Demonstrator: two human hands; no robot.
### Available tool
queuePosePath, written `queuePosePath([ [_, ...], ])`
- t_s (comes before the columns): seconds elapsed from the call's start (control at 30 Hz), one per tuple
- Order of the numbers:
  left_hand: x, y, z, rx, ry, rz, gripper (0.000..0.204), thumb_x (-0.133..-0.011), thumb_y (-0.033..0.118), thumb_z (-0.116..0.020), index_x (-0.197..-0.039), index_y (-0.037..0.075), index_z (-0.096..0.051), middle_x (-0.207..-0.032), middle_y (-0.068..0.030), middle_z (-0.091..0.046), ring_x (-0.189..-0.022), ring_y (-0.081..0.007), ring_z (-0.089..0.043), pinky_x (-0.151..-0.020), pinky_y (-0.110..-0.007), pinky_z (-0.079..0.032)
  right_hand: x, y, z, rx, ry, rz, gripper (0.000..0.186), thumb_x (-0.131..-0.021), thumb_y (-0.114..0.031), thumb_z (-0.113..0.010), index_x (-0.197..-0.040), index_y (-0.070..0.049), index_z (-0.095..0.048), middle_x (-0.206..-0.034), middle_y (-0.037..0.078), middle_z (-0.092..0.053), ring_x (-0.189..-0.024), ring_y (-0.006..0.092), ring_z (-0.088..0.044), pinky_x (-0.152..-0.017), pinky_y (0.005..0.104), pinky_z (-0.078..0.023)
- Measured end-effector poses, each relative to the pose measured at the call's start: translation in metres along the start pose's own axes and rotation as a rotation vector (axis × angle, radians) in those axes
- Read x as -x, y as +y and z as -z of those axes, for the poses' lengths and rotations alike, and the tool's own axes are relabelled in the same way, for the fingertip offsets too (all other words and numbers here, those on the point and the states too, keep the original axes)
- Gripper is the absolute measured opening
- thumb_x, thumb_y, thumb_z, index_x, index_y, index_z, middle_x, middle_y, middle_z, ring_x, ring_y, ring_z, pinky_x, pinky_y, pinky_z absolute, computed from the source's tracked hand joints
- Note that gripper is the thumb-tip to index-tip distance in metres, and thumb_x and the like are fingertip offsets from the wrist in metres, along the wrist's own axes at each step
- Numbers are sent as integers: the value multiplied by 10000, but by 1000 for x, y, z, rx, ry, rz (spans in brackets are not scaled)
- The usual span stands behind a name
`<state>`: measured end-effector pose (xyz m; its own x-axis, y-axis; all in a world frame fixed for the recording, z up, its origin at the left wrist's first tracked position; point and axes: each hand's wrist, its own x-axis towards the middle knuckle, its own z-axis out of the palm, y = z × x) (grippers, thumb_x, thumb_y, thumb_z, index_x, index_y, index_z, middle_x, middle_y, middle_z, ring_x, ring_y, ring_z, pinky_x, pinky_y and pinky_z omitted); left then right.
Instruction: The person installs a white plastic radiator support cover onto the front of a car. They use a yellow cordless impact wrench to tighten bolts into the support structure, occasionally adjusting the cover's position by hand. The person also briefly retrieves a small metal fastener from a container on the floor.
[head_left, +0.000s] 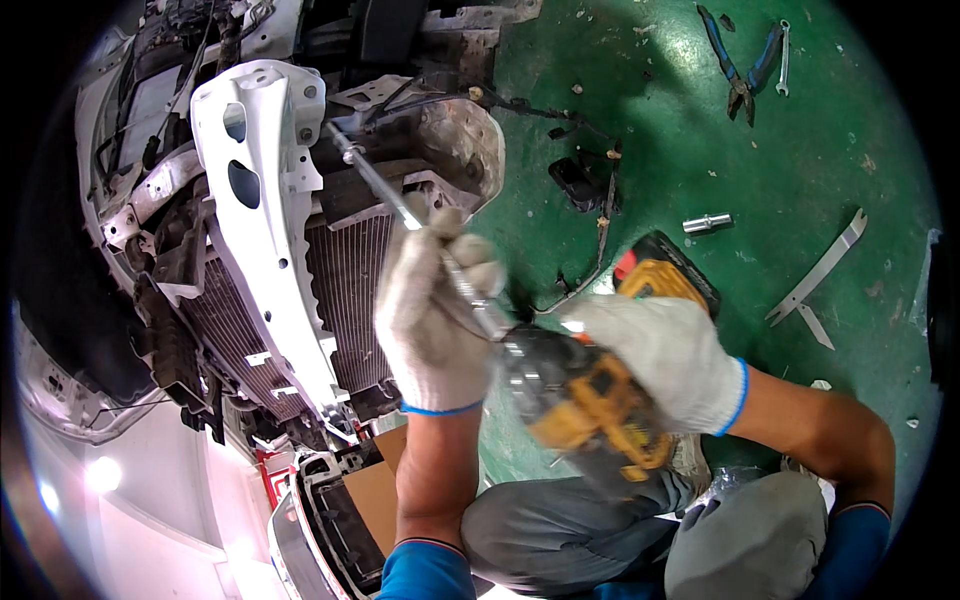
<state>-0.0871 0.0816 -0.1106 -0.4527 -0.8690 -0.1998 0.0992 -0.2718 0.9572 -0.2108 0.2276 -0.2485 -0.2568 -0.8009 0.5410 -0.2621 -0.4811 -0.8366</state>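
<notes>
Both my hands wear white knit gloves with blue cuffs. My right hand (665,350) is closed round the handle of a yellow-and-black cordless impact wrench (610,405), slightly blurred, its battery (675,275) showing above the hand. From its nose runs a long metal extension bar (378,185), steadied in the curled fingers of my left hand (430,325). The bar's far end lies beside the bolted bracket of a white bumper beam (270,235) on a stripped car front; whether it touches a bolt I cannot tell.
A radiator (350,290) sits behind the beam. Cable wiring (603,235) trails over the green floor (800,170). Blue-handled pliers (738,90), a combination wrench (784,60), a metal socket (708,223) and a flat metal pry tool (825,265) lie to the right. My bent knees are below.
</notes>
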Motion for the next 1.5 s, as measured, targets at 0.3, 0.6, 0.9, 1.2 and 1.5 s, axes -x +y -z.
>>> queuePosePath([
  [0.3,13,-106,-88,-46,-154,446,512,-1001,206,-617,-1421,-11,-420,-1225,-164,-637,-1158,-312,-641,-972,-485,-519,119,-5,83,43,-234,-572,457,-826,-44,-702,-1273,-9,-615,-1194,98,-669,-1006,192,-659,-904,331,-533],
  [0.6,-14,-181,-88,-613,-513,605,672,-948,207,-640,-1495,-79,-374,-1270,-187,-626,-1042,-231,-666,-934,-364,-544,211,44,79,-1256,624,-1054,684,-766,-16,-596,-1445,-23,-509,-1279,194,-654,-930,253,-675,-883,389,-537],
  [0.9,50,96,6,-1551,26,-1082,592,-876,-17,-629,-1432,-75,-433,-1343,-274,-578,-1223,-356,-605,-1049,-452,-499,198,32,127,-204,44,-1666,403,-847,-193,-707,-1184,9,-617,-785,61,-625,-640,197,-599,-575,339,-490],
  [1.2,6,139,82,-2234,245,-834,978,-757,186,-822,-1570,8,-308,-1580,-258,-353,-1447,-416,-393,-1199,-489,-332,-116,84,42,240,-75,132,183,-879,-214,-643,-978,-61,-662,-860,125,-630,-831,334,-654,-733,459,-536],
  [1.5,-8,143,87,-2240,152,-903,1048,-745,355,-779,-1584,-26,-280,-1576,-263,-340,-1447,-425,-360,-1191,-539,-284,-325,93,-138,164,404,226,146,-852,-204,-692,-977,-129,-683,-915,35,-663,-828,267,-695,-650,432,-569],
])
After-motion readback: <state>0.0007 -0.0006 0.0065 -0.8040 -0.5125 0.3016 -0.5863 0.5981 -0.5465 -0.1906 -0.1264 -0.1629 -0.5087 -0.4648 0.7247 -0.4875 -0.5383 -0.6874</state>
